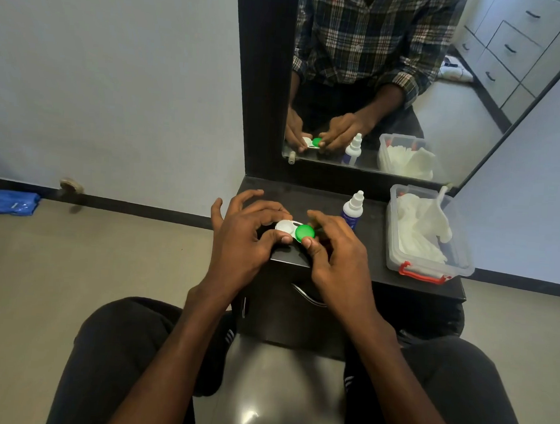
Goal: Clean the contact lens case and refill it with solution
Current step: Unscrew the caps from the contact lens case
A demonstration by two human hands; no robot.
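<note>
A small contact lens case (293, 229) with a white cap on its left side and a green cap (305, 233) on its right sits between both hands, just above the dark cabinet top (373, 250). My left hand (242, 239) pinches the white side with thumb and forefinger. My right hand (335, 251) has its thumb and fingers around the green cap. A white solution bottle (353, 210) with a blue label stands upright just behind my right hand.
A clear plastic box (427, 270) with red latches, holding white tissues, stands at the cabinet's right end. A mirror (410, 88) rises behind the cabinet. A drawer handle (306, 297) is below the top. A blue cloth (12, 202) lies on the floor, far left.
</note>
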